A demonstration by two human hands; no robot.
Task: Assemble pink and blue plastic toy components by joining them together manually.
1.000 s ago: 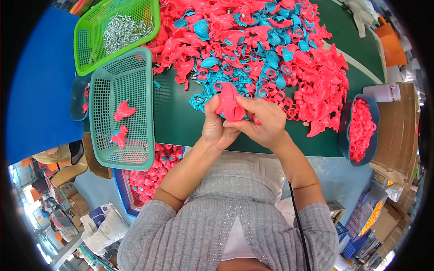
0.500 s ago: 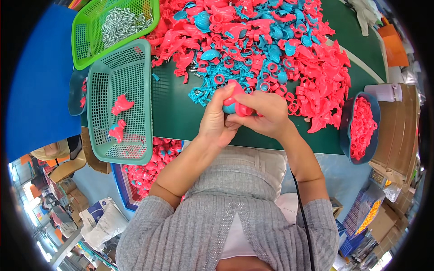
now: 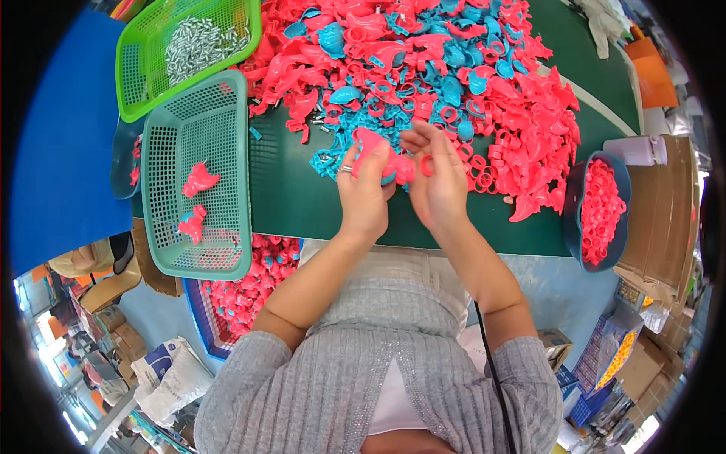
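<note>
My left hand (image 3: pixel 363 198) grips a pink plastic toy piece (image 3: pixel 380 156) over the green table (image 3: pixel 302 197), just in front of a big heap of pink and blue plastic parts (image 3: pixel 431 68). My right hand (image 3: pixel 440 181) is beside it, pinching a small pink ring (image 3: pixel 426 165) close to the piece. A ring sits on a finger of my left hand.
A teal mesh basket (image 3: pixel 198 178) with two pink assembled pieces lies at my left. Behind it a green basket (image 3: pixel 181 45) holds small metal parts. A dark bowl of pink rings (image 3: pixel 599 212) sits at the right. A crate of pink pieces (image 3: pixel 242 291) stands below the table edge.
Both hands have shifted slightly toward the heap. My right hand has opened away from the pink piece and now shows a small ring between its fingers.
</note>
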